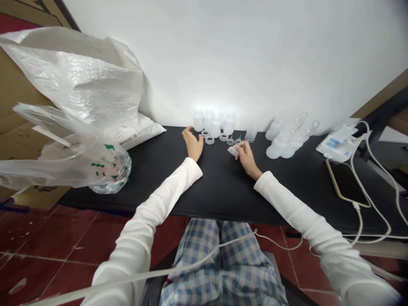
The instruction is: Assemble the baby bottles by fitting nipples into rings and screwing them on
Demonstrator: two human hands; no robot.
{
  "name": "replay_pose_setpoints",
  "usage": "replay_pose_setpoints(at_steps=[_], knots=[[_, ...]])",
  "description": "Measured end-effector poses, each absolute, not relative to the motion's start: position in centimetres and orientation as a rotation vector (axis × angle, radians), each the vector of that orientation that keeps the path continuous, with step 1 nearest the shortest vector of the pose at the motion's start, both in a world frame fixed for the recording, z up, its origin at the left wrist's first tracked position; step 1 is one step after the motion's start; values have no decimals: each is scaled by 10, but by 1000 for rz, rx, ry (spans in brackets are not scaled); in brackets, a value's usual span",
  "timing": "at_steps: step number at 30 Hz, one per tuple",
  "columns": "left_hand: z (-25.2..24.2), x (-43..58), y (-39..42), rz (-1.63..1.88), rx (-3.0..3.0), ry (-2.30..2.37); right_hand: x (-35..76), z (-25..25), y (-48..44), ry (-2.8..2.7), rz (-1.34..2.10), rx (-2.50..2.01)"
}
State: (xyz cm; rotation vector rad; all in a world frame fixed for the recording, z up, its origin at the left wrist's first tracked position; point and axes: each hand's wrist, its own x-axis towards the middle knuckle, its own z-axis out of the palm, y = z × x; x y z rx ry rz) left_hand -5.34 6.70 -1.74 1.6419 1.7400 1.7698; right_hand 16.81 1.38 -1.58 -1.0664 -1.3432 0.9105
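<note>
My right hand [247,160] pinches a small translucent ribbed plastic ring [233,150] just above the black table. Fingers apart and holding nothing, my left hand [194,144] is beside the group of small frosted bottles [216,125] standing upright against the wall. In front of them lie several loose clear rings [209,140]. Two clear teats [230,140] rest on the table close to my right fingers. A stack of clear caps [251,133] stands behind the right hand. Farther right, several assembled bottles with clear caps [283,140] lie heaped together.
On the left, a large white sack [95,80] and a clear plastic bag with green print [108,165] take up the table [219,191]. At the right are a phone [347,182] on a cable and a white and blue package [339,142]. A white cable [191,265] crosses my lap.
</note>
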Motion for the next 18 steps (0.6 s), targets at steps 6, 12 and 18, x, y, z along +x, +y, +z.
replay_pose_setpoints(at_steps=[6,12,18], knots=[[-14,-63,108,1822,1541,1871,169,-16,14,-1293,932,-1115],[-8,-71,142,1660,1375,1761,169,-20,15,-1274,906,-1132],[-13,-75,151,1565,1380,1767,170,-23,14,-1293,906,-1120]])
